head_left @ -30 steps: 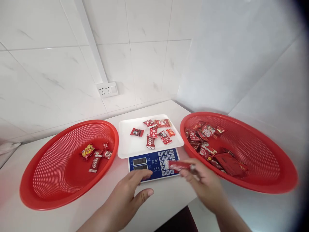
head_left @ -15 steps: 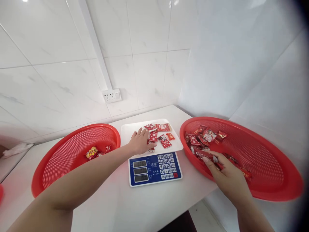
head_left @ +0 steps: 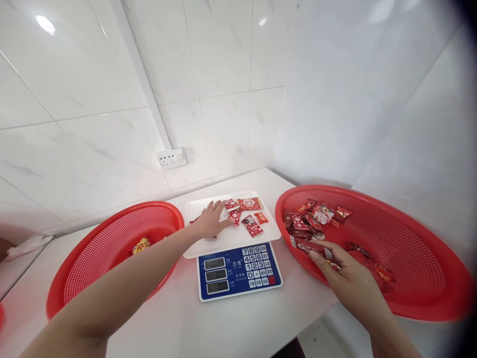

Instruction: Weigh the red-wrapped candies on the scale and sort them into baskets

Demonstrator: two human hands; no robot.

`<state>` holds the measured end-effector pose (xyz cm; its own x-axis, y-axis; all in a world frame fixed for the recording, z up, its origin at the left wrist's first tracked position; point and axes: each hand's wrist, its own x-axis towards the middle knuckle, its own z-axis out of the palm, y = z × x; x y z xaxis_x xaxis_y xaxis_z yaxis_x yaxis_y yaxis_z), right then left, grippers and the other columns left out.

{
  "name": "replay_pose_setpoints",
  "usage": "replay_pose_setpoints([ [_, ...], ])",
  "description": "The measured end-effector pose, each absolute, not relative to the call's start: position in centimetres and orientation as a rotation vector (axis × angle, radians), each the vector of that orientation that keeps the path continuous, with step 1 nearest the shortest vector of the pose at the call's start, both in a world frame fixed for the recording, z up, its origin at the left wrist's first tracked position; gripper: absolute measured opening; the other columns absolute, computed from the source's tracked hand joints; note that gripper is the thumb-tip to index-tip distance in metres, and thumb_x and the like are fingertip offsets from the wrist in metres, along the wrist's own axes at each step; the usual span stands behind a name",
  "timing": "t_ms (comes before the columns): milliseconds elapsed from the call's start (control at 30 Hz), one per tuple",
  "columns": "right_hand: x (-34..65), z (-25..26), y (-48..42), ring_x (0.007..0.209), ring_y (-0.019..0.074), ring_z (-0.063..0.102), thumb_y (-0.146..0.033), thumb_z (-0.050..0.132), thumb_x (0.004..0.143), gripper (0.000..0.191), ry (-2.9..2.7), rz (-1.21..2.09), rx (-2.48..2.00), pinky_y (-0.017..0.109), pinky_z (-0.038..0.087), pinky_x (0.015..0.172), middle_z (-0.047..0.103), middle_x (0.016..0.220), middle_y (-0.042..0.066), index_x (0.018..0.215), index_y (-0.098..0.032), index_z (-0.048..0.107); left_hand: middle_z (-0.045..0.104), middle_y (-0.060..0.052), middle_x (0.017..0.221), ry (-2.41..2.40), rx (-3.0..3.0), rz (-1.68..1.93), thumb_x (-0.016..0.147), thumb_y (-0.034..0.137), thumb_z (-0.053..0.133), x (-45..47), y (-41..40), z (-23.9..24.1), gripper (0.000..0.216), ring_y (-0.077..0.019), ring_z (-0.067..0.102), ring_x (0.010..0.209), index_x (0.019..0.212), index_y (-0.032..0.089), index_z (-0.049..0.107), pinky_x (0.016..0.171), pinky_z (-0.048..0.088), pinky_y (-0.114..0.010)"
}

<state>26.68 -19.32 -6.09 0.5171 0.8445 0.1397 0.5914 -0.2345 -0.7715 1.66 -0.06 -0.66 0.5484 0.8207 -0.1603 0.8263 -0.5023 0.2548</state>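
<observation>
My left hand (head_left: 210, 221) reaches onto the white tray (head_left: 268, 232) of a blue-faced scale (head_left: 238, 271), fingers spread flat over a red candy packet whose edge shows beneath it. Several red candy packets (head_left: 246, 215) lie on the tray beside the hand. My right hand (head_left: 345, 271) rests inside the right red basket (head_left: 410, 278), fingers lying loosely apart on the heap of red candies (head_left: 316, 219); I cannot make out anything held in it.
A second red basket (head_left: 108, 258) at the left holds a few candies (head_left: 140, 244). A wall socket (head_left: 170, 158) sits on the tiled wall behind. The white table ends close to me, with a gap near the right wall.
My right hand carried a red packet from in front of the scale into the right basket and let it go. My left hand moved from the scale's front onto the tray.
</observation>
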Motion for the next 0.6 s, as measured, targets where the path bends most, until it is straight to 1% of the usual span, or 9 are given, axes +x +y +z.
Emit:
replay_pose_setpoints([
  [100,26.8,-6.0,-19.5,0.106,0.0281,0.059,-0.056,0.049,0.076,0.043,-1.178,0.424,-1.919,0.041,0.048,0.086,0.066,0.113,0.006,0.105,-0.026,0.062,0.009,-0.004,0.155,1.276,2.558,0.009,0.084,0.064,0.026,4.6,0.4,-1.2,0.076,-0.0257,-0.002,0.141,0.146,0.021,0.012,0.113,0.010,-0.045],
  [167,26.8,-5.8,-19.7,0.106,0.0278,0.059,-0.055,0.049,0.077,0.043,-1.187,0.425,-1.907,0.041,0.047,0.087,0.066,0.113,0.006,0.105,-0.026,0.062,0.010,-0.005,0.155,1.255,2.587,-0.002,0.085,0.061,0.026,5.8,0.7,-1.7,0.074,-0.0271,-0.002,0.141,0.145,0.021,0.014,0.113,0.008,-0.048],
  [267,26.7,-5.4,-19.9,0.108,0.0278,0.058,-0.054,0.048,0.077,0.043,-1.181,0.427,-1.912,0.041,0.046,0.089,0.065,0.115,0.006,0.105,-0.025,0.063,0.014,-0.008,0.154,1.258,2.608,-0.061,0.088,0.053,0.027,5.8,1.0,-2.2,0.066,-0.0291,0.003,0.141,0.144,0.019,0.020,0.112,0.009,-0.050],
  [400,26.4,-5.0,-19.9,0.111,0.0275,0.057,-0.053,0.049,0.076,0.042,-1.162,0.432,-1.911,0.040,0.046,0.091,0.065,0.116,0.006,0.104,-0.025,0.063,0.016,-0.009,0.154,1.304,2.631,-0.119,0.089,0.043,0.027,3.9,1.0,-2.4,0.057,-0.0273,0.006,0.141,0.141,0.019,0.027,0.111,0.011,-0.049],
  [500,26.3,-4.9,-19.8,0.109,0.0276,0.058,-0.053,0.049,0.076,0.042,-1.170,0.450,-1.893,0.040,0.045,0.091,0.066,0.113,0.007,0.103,-0.024,0.062,0.017,-0.010,0.153,1.348,2.630,-0.135,0.090,0.044,0.025,2.8,0.7,-2.2,0.056,-0.0282,0.008,0.141,0.140,0.019,0.029,0.111,0.012,-0.051],
  [600,26.2,-4.8,-19.7,0.107,0.0276,0.059,-0.054,0.048,0.075,0.044,-1.165,0.484,-1.893,0.040,0.045,0.091,0.067,0.111,0.006,0.104,-0.024,0.062,0.014,-0.010,0.154,1.343,2.637,-0.116,0.088,0.054,0.022,3.4,0.2,-1.9,0.064,-0.0299,0.004,0.141,0.142,0.018,0.025,0.111,0.010,-0.052],
])
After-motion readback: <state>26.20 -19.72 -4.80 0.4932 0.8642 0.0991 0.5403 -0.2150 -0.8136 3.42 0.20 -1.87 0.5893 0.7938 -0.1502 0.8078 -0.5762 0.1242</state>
